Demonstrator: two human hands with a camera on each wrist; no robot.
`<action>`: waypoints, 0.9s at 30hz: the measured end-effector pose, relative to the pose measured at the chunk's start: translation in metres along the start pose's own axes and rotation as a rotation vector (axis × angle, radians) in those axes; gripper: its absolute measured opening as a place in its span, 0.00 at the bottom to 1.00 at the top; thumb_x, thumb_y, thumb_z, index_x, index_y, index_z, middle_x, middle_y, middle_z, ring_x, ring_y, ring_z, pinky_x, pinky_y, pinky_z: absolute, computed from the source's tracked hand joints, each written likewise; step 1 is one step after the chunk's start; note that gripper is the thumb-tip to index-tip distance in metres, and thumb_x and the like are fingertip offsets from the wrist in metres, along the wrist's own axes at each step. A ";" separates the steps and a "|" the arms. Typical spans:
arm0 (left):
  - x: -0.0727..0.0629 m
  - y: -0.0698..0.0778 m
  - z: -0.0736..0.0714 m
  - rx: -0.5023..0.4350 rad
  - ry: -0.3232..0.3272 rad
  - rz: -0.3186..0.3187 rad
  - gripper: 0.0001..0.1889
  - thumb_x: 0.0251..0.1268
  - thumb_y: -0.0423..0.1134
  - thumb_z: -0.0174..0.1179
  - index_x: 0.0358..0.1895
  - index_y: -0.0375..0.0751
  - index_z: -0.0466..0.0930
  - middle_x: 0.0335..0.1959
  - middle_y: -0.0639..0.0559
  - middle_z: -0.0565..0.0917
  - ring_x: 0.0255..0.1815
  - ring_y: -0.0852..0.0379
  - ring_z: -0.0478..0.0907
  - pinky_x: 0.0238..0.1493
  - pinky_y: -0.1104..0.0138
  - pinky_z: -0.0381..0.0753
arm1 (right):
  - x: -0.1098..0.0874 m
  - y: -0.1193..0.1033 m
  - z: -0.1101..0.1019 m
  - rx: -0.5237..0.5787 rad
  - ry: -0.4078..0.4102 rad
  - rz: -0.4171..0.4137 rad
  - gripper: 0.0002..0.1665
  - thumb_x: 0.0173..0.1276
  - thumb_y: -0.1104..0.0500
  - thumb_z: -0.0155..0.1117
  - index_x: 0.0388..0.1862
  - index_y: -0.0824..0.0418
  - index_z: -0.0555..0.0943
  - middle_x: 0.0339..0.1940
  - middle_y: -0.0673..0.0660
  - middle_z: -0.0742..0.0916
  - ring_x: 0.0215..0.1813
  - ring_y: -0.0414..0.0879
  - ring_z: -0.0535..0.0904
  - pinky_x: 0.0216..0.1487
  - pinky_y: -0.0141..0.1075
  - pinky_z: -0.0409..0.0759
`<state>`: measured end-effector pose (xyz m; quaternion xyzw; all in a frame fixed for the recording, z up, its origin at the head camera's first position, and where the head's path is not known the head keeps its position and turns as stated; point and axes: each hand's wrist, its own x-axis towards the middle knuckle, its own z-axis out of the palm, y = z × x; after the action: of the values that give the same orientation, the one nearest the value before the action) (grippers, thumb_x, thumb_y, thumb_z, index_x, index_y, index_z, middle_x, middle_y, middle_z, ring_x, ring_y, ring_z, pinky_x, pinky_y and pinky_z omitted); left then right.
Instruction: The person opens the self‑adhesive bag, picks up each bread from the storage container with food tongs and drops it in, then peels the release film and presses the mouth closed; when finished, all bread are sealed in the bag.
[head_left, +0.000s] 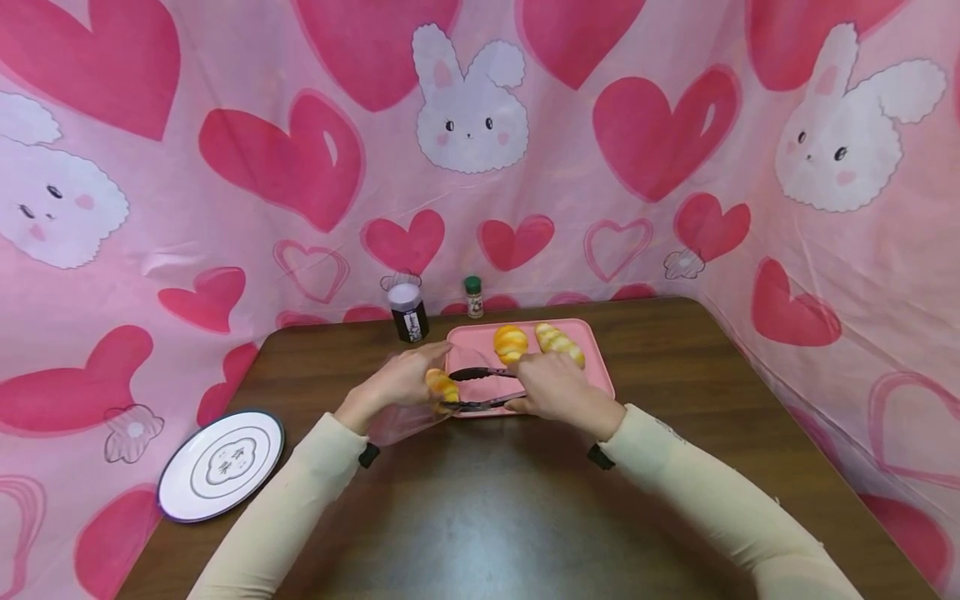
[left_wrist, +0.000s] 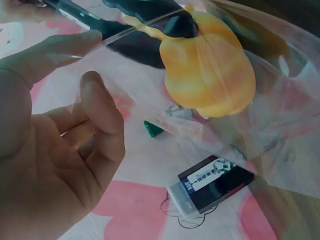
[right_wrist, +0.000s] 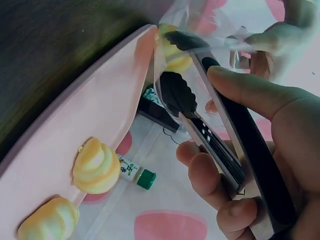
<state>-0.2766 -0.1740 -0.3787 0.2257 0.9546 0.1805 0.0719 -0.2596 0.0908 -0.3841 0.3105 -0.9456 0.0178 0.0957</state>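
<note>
My left hand (head_left: 401, 379) holds a clear plastic bag (left_wrist: 280, 155) near its mouth, the film passing by the thumb and fingers. Inside the bag is a golden bread roll (left_wrist: 212, 70). The right hand (head_left: 558, 387) grips black-and-silver tongs (right_wrist: 257, 155) by their handles. Their scalloped black tips stand apart, reaching into the bag's mouth close by the roll. Below the tongs in the head view is a pink tray (head_left: 602, 379), which carries an orange striped roll (head_left: 511, 343) and a long pale yellow one (head_left: 558, 342).
Behind the tray's left corner stands a dark jar (head_left: 409, 321) with a white lid, and near the back edge a small green-capped shaker (head_left: 473, 297). A white plate (head_left: 183, 492) with a blue rim lies at the left of the wooden table (head_left: 480, 517).
</note>
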 end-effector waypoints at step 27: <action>0.003 0.007 0.000 -0.361 -0.112 0.070 0.44 0.58 0.32 0.67 0.78 0.47 0.57 0.46 0.43 0.76 0.17 0.55 0.74 0.22 0.65 0.79 | 0.001 -0.014 -0.004 -0.007 0.126 -0.023 0.28 0.55 0.35 0.74 0.48 0.51 0.85 0.32 0.49 0.87 0.22 0.44 0.71 0.15 0.33 0.65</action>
<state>-0.2763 -0.1674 -0.3760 0.2520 0.8928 0.3382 0.1579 -0.2517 0.0792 -0.3807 0.3195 -0.9341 0.0328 0.1562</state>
